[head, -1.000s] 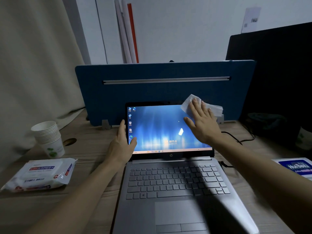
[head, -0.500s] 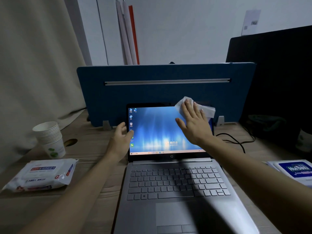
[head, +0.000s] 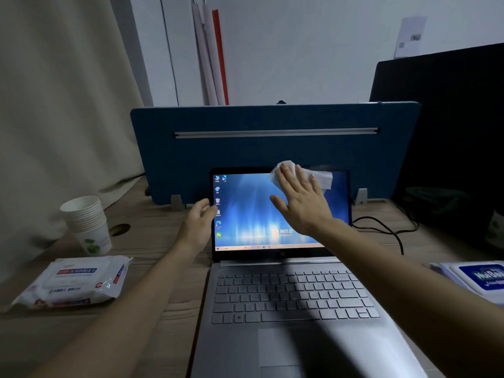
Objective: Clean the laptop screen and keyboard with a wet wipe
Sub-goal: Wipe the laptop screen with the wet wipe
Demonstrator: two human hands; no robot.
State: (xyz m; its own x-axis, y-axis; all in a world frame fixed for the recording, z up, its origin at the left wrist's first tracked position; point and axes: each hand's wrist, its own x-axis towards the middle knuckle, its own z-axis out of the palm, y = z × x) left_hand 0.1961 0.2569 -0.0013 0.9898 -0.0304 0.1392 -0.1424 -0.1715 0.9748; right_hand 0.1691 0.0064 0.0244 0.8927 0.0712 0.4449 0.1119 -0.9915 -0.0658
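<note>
A silver laptop stands open on the wooden desk, its lit blue screen facing me. My right hand lies flat, fingers spread, pressing a white wet wipe against the upper right part of the screen. The wipe shows above and to the right of my fingers. My left hand holds the left edge of the lid, its thumb on the bezel. The keyboard lies bare below, partly shadowed by my right forearm.
A pack of wet wipes lies at the left, behind it a stack of paper cups. A blue divider panel stands behind the laptop. A black cable and a blue-labelled pack are at the right.
My right hand has slid the wipe leftward along the top of the screen, from the upper right corner toward the middle. My left hand stays on the lid's left edge.
</note>
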